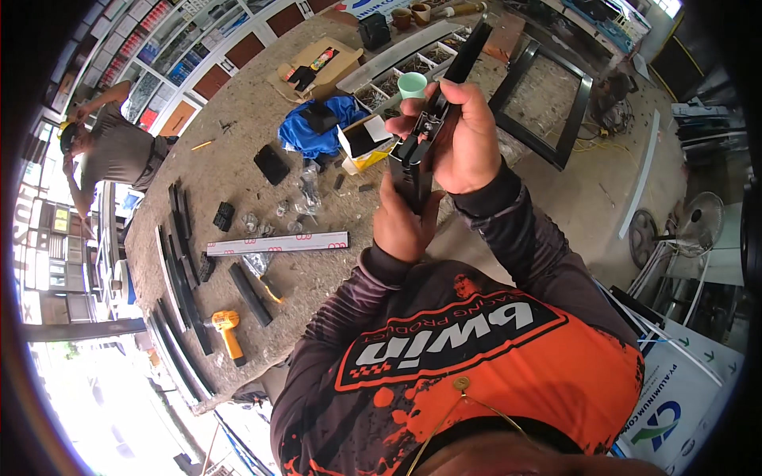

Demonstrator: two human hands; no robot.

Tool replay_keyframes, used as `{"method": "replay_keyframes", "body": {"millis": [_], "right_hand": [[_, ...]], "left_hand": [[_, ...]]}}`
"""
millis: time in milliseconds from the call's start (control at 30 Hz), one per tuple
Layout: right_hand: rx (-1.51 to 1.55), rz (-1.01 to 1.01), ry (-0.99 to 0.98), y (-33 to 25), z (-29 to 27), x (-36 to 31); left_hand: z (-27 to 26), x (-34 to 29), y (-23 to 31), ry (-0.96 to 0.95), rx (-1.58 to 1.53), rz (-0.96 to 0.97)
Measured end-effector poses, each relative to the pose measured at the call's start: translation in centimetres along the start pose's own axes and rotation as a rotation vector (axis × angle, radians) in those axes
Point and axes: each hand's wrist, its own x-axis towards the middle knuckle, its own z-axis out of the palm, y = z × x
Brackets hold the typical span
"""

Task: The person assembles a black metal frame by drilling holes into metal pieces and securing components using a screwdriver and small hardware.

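My left hand [403,226] is closed around a black metal profile piece [410,178], its open end facing up. My right hand [474,147] grips a long black aluminium profile [470,54] that slants away to the upper right. Between the hands sits a small shiny metal fitting [429,124] at the near end of the long profile. There the two black pieces come together; fingers partly cover the joint, so I cannot tell whether they are fastened. Just behind my right hand's fingers stands a pale green cup [412,85].
A yellow cordless drill [228,333] lies by black profile strips [181,293] on the worktable's left. A wrapped white bar [278,243], blue cloth [317,127] and divided screw box [389,89] are nearer. A black frame [548,103] lies right. Another person [123,143] stands far left.
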Motion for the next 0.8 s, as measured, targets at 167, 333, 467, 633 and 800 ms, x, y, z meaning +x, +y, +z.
{"method": "replay_keyframes", "body": {"millis": [167, 333, 467, 633, 800], "right_hand": [[-0.02, -0.015, -0.045, -0.1, -0.4, -0.1], [-0.122, -0.01, 0.031, 0.6, -0.3, -0.5], [-0.173, -0.001, 0.057, 0.8, -0.2, -0.9], [-0.14, 0.015, -0.001, 1.4, -0.4, -1.1], [-0.172, 0.024, -0.023, 1.9, -0.9, -1.4]], "left_hand": [[0.1, -0.5, 0.0, -0.012, -0.023, 0.004], [0.1, -0.9, -0.1, 0.005, -0.003, 0.008], [-0.6, -1.1, 0.5, -0.08, -0.026, -0.052], [-0.1, -1.2, -0.3, 0.007, -0.049, 0.033], [-0.9, -1.6, 0.3, -0.085, -0.05, -0.094]]}}
